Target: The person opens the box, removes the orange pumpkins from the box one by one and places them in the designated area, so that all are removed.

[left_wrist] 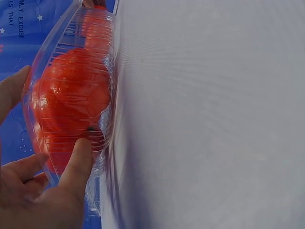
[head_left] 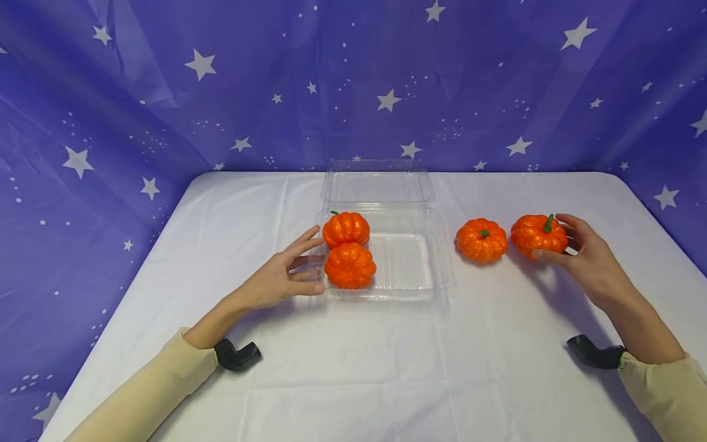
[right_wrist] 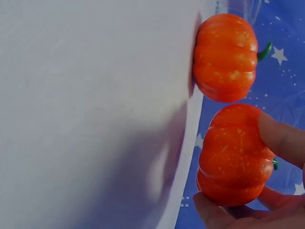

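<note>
Left hand: fingers loosely spread beside the clear container. Right hand: gripping a stemmed pumpkin, right of a loose pumpkin. I count two boxed pumpkins, container's left side. Farthest: starry backdrop.

A white tablecloth spreads across the foreground, faintly creased, its far corners rounded. Behind it and along both sides hangs a softly folded purple-blue backdrop, printed with pale stars and small dots; the left wrist view catches dark lettering on it, including the word EXCUSE
</note>
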{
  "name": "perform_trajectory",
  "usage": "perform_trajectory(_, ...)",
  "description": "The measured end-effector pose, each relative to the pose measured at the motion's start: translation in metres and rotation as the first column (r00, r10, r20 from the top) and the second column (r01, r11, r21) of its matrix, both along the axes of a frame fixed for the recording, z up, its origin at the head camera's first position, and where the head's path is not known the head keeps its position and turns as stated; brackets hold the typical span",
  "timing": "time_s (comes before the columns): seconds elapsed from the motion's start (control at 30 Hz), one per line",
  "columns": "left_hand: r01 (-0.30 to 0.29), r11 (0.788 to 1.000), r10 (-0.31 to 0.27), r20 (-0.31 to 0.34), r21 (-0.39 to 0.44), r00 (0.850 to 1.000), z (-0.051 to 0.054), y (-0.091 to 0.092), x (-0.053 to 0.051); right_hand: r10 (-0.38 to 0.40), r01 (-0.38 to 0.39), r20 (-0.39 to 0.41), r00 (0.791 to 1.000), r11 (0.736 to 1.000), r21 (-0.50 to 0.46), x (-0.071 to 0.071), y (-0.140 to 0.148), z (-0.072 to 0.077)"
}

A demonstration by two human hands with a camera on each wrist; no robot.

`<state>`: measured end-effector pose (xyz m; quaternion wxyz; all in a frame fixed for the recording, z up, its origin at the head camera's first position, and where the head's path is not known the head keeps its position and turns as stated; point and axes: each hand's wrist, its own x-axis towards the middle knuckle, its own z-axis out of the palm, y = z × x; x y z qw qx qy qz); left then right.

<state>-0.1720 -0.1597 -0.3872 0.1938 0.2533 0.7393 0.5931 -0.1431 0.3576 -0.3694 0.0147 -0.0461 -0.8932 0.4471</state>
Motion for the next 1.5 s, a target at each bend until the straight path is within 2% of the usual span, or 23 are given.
perform_trajectory(0.5,0.004,1.0,-0.004,0.0,0.014,1.0,-0.003,0.0,-0.001,0.046,-0.047,0.055,0.997,0.999,0.019,-0.006,0.002,-0.007)
perform_trajectory(1.13,-0.004,1.0,0.004,-0.005,-0.019,1.0,0.0,0.0,0.0,0.074,-0.076,0.034,0.997,0.996,0.054,-0.006,0.004,-0.011)
perform_trajectory(1.5,0.0,1.0,0.0,-0.001,-0.01,1.0,-0.001,0.0,-0.001,0.076,-0.08,0.063,0.995,0.996,0.048,-0.007,0.003,-0.01)
